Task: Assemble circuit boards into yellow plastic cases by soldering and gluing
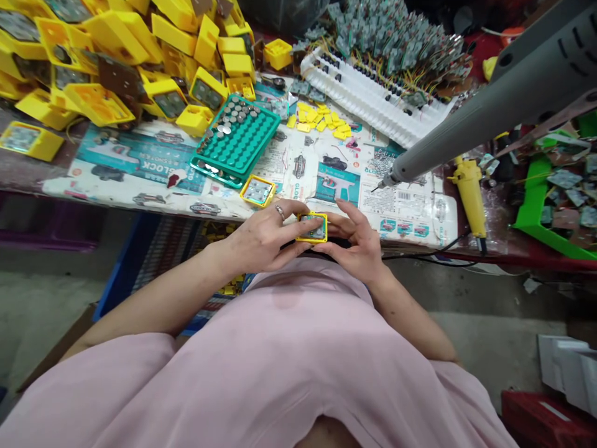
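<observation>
Just off the table's front edge, both hands hold a small yellow plastic case (305,237) with a green circuit board inside its open face. My left hand (268,233), with a ring on one finger, grips the case's left side and lays a fingertip on the board. My right hand (357,242) pinches the right side between thumb and fingers. A second yellow case (258,191) with a board in it lies on the table beyond my left hand. Behind that one is a green tray (252,140) with round dimples, partly filled with silver button cells (226,129).
Yellow cases (116,37) are heaped at the back left. Small yellow pieces (321,118) lie mid-table before a white foam rack (373,93) of wired boards. A grey electric screwdriver (433,143) slants in from the right, near a yellow-handled tool (470,196) and a green bin (550,230).
</observation>
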